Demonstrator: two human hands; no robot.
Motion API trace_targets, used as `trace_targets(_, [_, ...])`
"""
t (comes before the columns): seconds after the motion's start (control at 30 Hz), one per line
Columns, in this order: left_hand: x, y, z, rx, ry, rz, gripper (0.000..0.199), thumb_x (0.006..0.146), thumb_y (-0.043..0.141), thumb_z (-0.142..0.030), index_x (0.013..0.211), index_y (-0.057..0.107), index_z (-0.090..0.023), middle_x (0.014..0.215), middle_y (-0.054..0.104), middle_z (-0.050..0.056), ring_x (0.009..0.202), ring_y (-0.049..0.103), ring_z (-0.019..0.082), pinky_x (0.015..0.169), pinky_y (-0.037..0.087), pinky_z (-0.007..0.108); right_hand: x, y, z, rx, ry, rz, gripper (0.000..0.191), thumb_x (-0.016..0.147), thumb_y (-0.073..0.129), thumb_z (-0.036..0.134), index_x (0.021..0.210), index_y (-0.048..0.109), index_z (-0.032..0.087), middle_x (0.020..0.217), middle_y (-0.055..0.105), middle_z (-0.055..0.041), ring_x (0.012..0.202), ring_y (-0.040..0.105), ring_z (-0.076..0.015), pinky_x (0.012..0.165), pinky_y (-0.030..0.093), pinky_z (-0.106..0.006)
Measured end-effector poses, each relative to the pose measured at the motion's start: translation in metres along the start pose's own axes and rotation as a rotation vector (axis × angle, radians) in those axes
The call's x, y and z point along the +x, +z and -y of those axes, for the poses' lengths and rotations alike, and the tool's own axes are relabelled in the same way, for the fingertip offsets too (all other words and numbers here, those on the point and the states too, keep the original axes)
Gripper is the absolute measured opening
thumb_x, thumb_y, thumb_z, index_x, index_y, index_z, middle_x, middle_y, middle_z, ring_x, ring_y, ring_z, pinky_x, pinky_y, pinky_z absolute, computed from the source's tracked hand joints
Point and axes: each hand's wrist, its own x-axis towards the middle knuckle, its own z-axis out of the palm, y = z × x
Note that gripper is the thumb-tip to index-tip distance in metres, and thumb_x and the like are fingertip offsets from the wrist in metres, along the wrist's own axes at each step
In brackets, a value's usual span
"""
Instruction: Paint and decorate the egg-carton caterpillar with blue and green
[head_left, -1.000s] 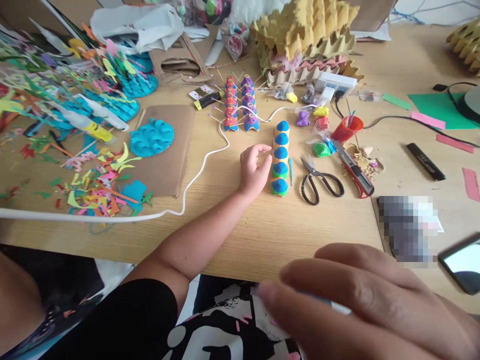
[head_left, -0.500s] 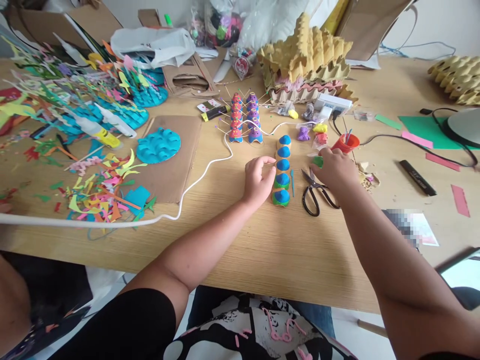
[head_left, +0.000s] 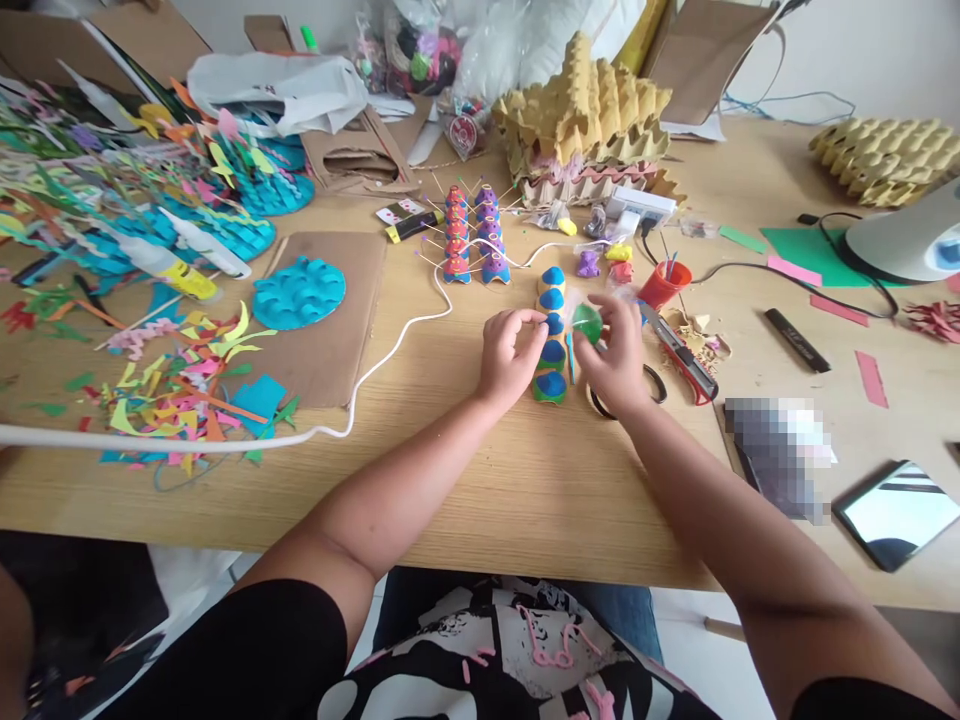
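An egg-carton strip (head_left: 550, 385) with blue domes stands lengthwise in front of me; its nearest cups are green below the blue. Beside its left edge, my left hand (head_left: 510, 358) has its thumb and fingers curved with a small gap between the tips, and no object shows in them. My right hand (head_left: 616, 355) grips a lump of green clay (head_left: 587, 323) in clear plastic, just right of the strip. A thin blue modelling tool (head_left: 570, 358) lies between strip and right hand. Black-handled scissors (head_left: 657, 383) are partly hidden under that hand.
A red cup (head_left: 664, 286) and a utility knife (head_left: 684, 358) lie right. Red and purple carton caterpillars (head_left: 456, 235) stand behind, crossed by a white cable (head_left: 405, 345). Paper scraps (head_left: 202, 385) cover the left; egg trays (head_left: 585, 120) are stacked at the back.
My right hand has come left and nearer from beside the red cup, bringing the green clay close to the strip. The utility knife is now uncovered. The view has shifted slightly right.
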Motion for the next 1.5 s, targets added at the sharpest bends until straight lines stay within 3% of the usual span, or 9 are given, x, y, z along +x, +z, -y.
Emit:
trace_targets(0.1, [0.000, -0.002, -0.004, 0.007, 0.053, 0.017, 0.029, 0.114, 0.058, -0.051, 0.117, 0.073, -0.026, 0.119, 0.083, 0.007, 0.118, 0.074, 0.023, 0.114, 0.051, 0.041, -0.015, 0.013, -0.002, -0.015, -0.088, -0.061, 0.059, 0.093, 0.067, 0.024, 0.151, 0.061, 0.027, 0.126, 0.064, -0.0143, 0.115, 0.067, -0.0312, 0.097, 0.065, -0.054])
trace_targets(0.2, [0.000, -0.003, -0.006, 0.014, 0.131, 0.020, 0.026, 0.112, 0.061, -0.050, 0.111, 0.073, -0.027, 0.113, 0.083, 0.006, 0.114, 0.074, 0.023, 0.111, 0.051, 0.041, -0.019, 0.013, -0.006, -0.066, -0.193, -0.115, 0.058, 0.097, 0.063, 0.024, 0.155, 0.062, 0.027, 0.126, 0.064, -0.0161, 0.119, 0.068, -0.0331, 0.105, 0.063, -0.060])
trace_targets(0.33, [0.000, -0.003, -0.007, 0.044, 0.132, 0.033, 0.023, 0.110, 0.064, -0.045, 0.098, 0.073, -0.028, 0.107, 0.081, 0.005, 0.112, 0.073, 0.024, 0.109, 0.052, 0.043, -0.019, 0.006, -0.005, -0.115, -0.263, -0.031, 0.055, 0.101, 0.062, 0.027, 0.156, 0.062, 0.029, 0.133, 0.070, -0.0174, 0.124, 0.070, -0.0357, 0.108, 0.062, -0.062])
trace_targets(0.43, [0.000, -0.005, -0.008, 0.044, 0.118, 0.030, 0.021, 0.108, 0.067, -0.044, 0.095, 0.072, -0.028, 0.107, 0.081, 0.005, 0.112, 0.072, 0.025, 0.110, 0.053, 0.044, -0.020, 0.005, -0.005, -0.154, -0.272, 0.036, 0.056, 0.103, 0.068, 0.042, 0.156, 0.063, 0.028, 0.132, 0.075, -0.0173, 0.120, 0.070, -0.0379, 0.107, 0.060, -0.064])
trace_targets(0.6, [-0.002, -0.006, -0.010, -0.027, 0.114, 0.025, 0.028, 0.110, 0.062, -0.048, 0.094, 0.073, -0.028, 0.110, 0.080, 0.006, 0.115, 0.071, 0.024, 0.111, 0.053, 0.044, -0.019, 0.006, -0.010, -0.150, -0.271, 0.059, 0.054, 0.106, 0.067, 0.049, 0.155, 0.067, 0.026, 0.121, 0.079, -0.0153, 0.112, 0.069, -0.0360, 0.104, 0.059, -0.060])
trace_targets(0.77, [-0.003, -0.005, -0.006, -0.138, -0.075, 0.048, 0.039, 0.110, 0.058, -0.060, 0.096, 0.075, -0.028, 0.118, 0.078, 0.008, 0.124, 0.070, 0.025, 0.116, 0.054, 0.044, -0.017, 0.006, -0.013, -0.119, -0.260, 0.061, 0.056, 0.106, 0.066, 0.056, 0.154, 0.071, 0.028, 0.113, 0.079, -0.0130, 0.110, 0.069, -0.0353, 0.103, 0.059, -0.059])
trace_targets(0.93, [-0.002, -0.006, -0.001, -0.182, -0.118, 0.110, 0.034, 0.108, 0.061, -0.056, 0.095, 0.074, -0.027, 0.123, 0.078, 0.008, 0.128, 0.070, 0.026, 0.117, 0.056, 0.045, -0.015, 0.007, -0.014, -0.071, -0.266, 0.096, 0.060, 0.108, 0.061, 0.060, 0.157, 0.069, 0.027, 0.116, 0.079, -0.0140, 0.107, 0.070, -0.0333, 0.099, 0.060, -0.054])
trace_targets(1.23, [-0.002, -0.007, -0.005, -0.096, 0.033, 0.077, 0.032, 0.107, 0.067, -0.056, 0.097, 0.078, -0.028, 0.116, 0.080, 0.007, 0.122, 0.071, 0.025, 0.118, 0.054, 0.046, -0.014, 0.010, -0.015, -0.048, -0.254, 0.070, 0.061, 0.107, 0.063, 0.061, 0.158, 0.068, 0.028, 0.119, 0.079, -0.0131, 0.108, 0.071, -0.0325, 0.101, 0.059, -0.053])
trace_targets(1.5, [0.000, -0.009, -0.002, -0.021, 0.072, 0.121, 0.017, 0.105, 0.072, -0.041, 0.101, 0.081, -0.027, 0.118, 0.080, 0.008, 0.124, 0.072, 0.025, 0.118, 0.054, 0.045, -0.015, 0.013, -0.017, -0.055, -0.302, -0.003, 0.054, 0.110, 0.063, 0.050, 0.160, 0.066, 0.029, 0.119, 0.078, -0.0125, 0.109, 0.070, -0.0313, 0.098, 0.058, -0.051])
